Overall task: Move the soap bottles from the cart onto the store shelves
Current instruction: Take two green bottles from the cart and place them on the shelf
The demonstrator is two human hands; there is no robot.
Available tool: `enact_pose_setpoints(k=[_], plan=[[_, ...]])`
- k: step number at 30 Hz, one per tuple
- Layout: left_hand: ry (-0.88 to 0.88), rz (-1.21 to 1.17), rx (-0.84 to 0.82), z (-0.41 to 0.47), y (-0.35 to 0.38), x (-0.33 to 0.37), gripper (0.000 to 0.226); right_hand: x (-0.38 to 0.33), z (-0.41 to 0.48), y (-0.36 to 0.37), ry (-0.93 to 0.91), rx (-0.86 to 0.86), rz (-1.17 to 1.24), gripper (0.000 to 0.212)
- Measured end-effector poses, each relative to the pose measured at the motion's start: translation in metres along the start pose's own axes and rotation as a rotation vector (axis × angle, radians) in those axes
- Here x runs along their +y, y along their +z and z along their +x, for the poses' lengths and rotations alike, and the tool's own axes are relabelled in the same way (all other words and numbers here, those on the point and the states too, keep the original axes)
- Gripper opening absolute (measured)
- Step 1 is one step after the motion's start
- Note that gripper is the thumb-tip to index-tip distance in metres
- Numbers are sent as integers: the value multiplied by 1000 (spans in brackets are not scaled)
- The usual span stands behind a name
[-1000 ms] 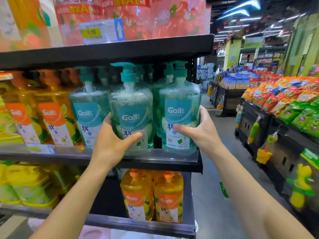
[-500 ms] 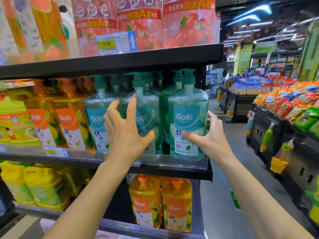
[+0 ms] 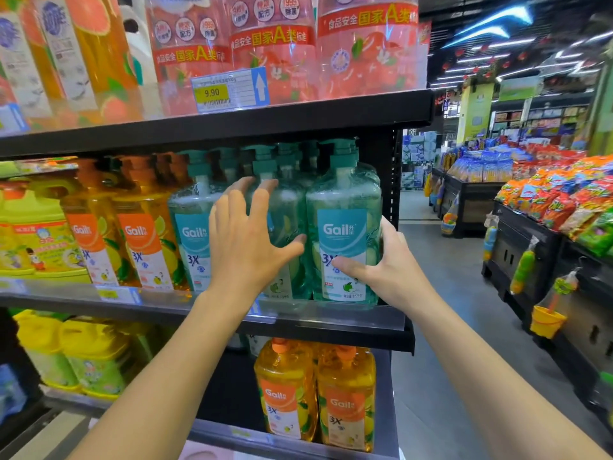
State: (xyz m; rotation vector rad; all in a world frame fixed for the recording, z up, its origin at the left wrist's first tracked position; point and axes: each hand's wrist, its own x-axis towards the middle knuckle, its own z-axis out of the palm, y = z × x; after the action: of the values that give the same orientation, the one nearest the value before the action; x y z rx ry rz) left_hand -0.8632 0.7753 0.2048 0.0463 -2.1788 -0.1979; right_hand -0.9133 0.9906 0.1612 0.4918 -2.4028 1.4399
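Teal Gail pump soap bottles stand in a row on the middle shelf. My right hand grips the rightmost teal bottle at its lower right side, thumb across the label. My left hand is spread flat, fingers apart, pressed on the front of the middle teal bottle, which it largely hides. A third teal bottle stands to the left. More teal bottles stand behind. The cart is out of sight.
Orange Gail bottles stand left of the teal ones, and two more on the shelf below. Yellow jugs fill the left. Pink bottles sit above. An aisle with snack bins lies to the right.
My left hand let go of the middle teal bottle's side, opened, and now lies flat on its front, higher up. That bottle sits further back. My right hand stays on the rightmost bottle.
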Motion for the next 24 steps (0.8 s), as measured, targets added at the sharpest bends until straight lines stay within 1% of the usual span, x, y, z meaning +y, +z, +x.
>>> enact_pose_setpoints(k=[1,4,5,7,9,11,13,17,20,24], plan=[[5,14,-7,0,-1,0,90,-2,-1,-1,4,-5,-9,120],[26,73,-45,-3,-6,1,91,-10,-8,-4,13,-22,-97,106],[40,90,-48,-6,-9,0,90,-13,-11,-5,4,-10,-153,108],[52,114,-66,-16,-17,-3,89,-18,-19,-5,-12,7,-316,113],[40,164,-119,-26,-26,-6,88,-22,-28,-4,-12,8,-514,111],[24,229,-205,-35,-35,-10,88,-29,-39,-3,-9,41,-701,109],[10,301,-306,-42,-46,-13,87,-35,-49,0,-5,77,-813,107],[-24,389,-463,-61,-69,-22,88,-51,-72,11,21,90,-943,99],[-31,407,-497,-84,-90,-36,85,-70,-94,24,3,43,-997,91],[-46,436,-505,-122,-130,-64,79,-107,-135,57,-61,-2,-977,84]])
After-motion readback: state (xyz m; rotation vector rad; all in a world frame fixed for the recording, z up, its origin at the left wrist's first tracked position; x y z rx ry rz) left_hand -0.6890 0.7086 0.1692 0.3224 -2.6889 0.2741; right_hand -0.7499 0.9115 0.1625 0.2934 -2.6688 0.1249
